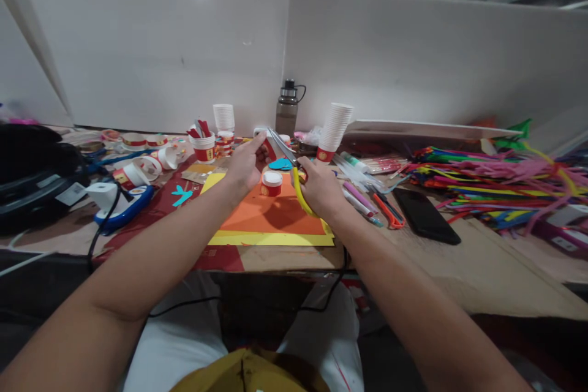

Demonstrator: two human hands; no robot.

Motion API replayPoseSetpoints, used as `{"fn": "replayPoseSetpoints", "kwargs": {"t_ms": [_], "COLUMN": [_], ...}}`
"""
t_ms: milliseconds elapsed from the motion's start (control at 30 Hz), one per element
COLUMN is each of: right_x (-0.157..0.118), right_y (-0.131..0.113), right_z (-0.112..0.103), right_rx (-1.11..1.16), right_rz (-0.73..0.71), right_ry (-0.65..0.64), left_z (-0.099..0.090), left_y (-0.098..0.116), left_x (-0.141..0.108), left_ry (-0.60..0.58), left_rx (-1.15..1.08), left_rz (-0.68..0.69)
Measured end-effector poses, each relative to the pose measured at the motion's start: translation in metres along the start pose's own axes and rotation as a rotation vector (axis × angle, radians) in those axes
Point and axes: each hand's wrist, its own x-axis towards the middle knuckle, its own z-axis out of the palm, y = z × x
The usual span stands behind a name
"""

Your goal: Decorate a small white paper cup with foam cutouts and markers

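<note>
My right hand (316, 184) is closed around the yellow handles of a pair of scissors (301, 195), their metal blades parted and pointing up and left. Facing it, my left hand (247, 164) has curled fingers at a red and white paper cup piece (272, 148), partly hidden behind the fingers and blades. Below both hands, a short red and white paper cup (271, 184) sits on an orange sheet (243, 215). Under that lies a yellow sheet (275, 239). Blue paper cutouts (281, 163) show just behind the short cup.
Stacked paper cups (337, 125) and a water bottle (286, 110) stand at the back. To the right are markers (361, 197), a black phone (426, 214) and colourful pipe cleaners (496, 177). A blue power strip (126, 211) and cut cups (133, 173) lie left.
</note>
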Motion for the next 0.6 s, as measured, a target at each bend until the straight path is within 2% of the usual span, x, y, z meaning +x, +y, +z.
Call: {"fn": "replayPoseSetpoints", "kwargs": {"t_ms": [267,400,600], "right_x": [-0.003,-0.002,-0.001], "right_y": [0.0,0.001,0.001], "right_z": [0.0,0.001,0.001], "right_rx": [-0.008,-0.003,-0.013], "right_rz": [0.004,0.004,0.008], "right_ry": [0.027,0.031,0.014], "left_z": [0.006,0.012,0.004], "left_y": [-0.009,-0.006,-0.007], "left_x": [-0.013,-0.019,-0.012], "left_ry": [-0.052,-0.059,-0.075], "left_rx": [0.126,0.183,0.24], "left_rz": [0.113,0.141,0.204]}}
